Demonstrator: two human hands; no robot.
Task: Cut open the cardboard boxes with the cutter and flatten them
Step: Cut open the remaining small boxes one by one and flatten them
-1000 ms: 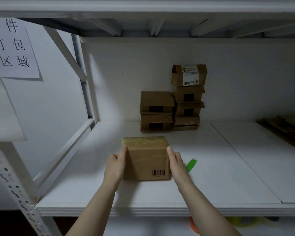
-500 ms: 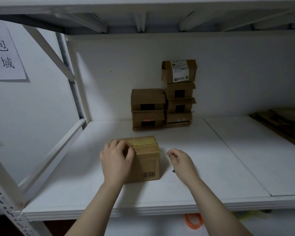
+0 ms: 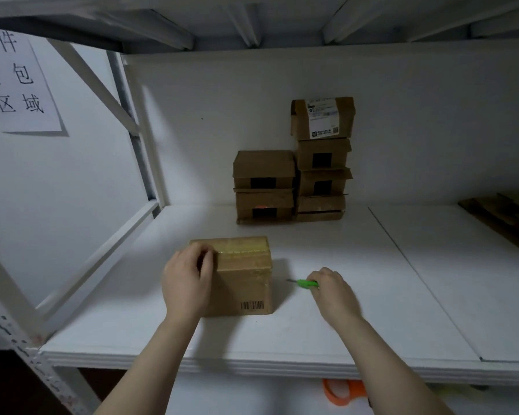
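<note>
A small taped cardboard box with a barcode on its near face stands on the white shelf. My left hand grips its left side, fingers curled over the top left edge. My right hand holds a green cutter just right of the box, with the blade tip pointing left toward it. The cutter's rear part is hidden in my fist.
Two stacks of brown cardboard boxes stand against the back wall. Flat brown cardboard lies at the far right. A paper sign hangs at left beside the rack's diagonal brace. An orange tape roll sits below the shelf.
My right hand left the box and picked up the green cutter from the shelf. My left hand shifted from the box's side to grip over its top left edge.
</note>
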